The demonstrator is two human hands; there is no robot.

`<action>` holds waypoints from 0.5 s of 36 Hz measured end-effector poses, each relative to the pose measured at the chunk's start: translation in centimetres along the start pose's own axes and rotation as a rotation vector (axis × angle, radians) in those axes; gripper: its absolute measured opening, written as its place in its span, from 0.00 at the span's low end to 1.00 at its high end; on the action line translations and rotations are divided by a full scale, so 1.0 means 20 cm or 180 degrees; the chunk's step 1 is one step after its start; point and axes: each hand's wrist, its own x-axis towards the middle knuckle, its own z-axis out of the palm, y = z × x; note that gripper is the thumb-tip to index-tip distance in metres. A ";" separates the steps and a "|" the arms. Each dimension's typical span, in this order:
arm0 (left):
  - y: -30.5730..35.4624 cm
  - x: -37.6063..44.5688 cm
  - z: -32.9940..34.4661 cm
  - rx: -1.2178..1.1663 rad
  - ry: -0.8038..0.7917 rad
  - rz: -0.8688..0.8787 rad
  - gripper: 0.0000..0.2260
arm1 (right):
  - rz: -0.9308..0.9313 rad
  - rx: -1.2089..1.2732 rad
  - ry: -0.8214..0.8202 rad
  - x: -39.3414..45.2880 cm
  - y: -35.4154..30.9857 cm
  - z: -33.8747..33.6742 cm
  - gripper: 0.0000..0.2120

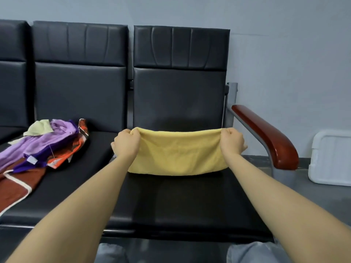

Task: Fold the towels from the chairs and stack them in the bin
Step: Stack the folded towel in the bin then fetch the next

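Note:
A yellow towel (pixel 178 154) hangs stretched between my hands above the black seat (pixel 180 202) of the right-hand chair. My left hand (pixel 126 142) grips its upper left corner and my right hand (pixel 232 142) grips its upper right corner. The towel's lower edge reaches the seat. A heap of other towels (pixel 43 147), purple, pale green, orange and brown, lies crumpled on the seat of the chair to the left. A white bin (pixel 330 158) stands on the floor at the far right, beyond the armrest.
The black chairs stand in a row against a grey wall. A red-brown armrest (pixel 269 135) on a grey metal frame sits between the right chair and the bin. My knees in grey trousers (pixel 252 253) show at the bottom edge.

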 end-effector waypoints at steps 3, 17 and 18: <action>-0.07 0.05 0.06 0.0209 -0.0192 -0.0042 0.07 | 0.0099 -0.0147 -0.0216 0.01 0.05 0.05 0.09; -0.32 0.19 0.33 0.0926 -0.0516 -0.0050 0.09 | 0.0095 -0.0663 -0.0899 0.14 0.33 0.41 0.11; -0.32 0.20 0.34 0.0946 -0.0425 -0.0017 0.09 | 0.0067 -0.0707 -0.0867 0.14 0.33 0.42 0.10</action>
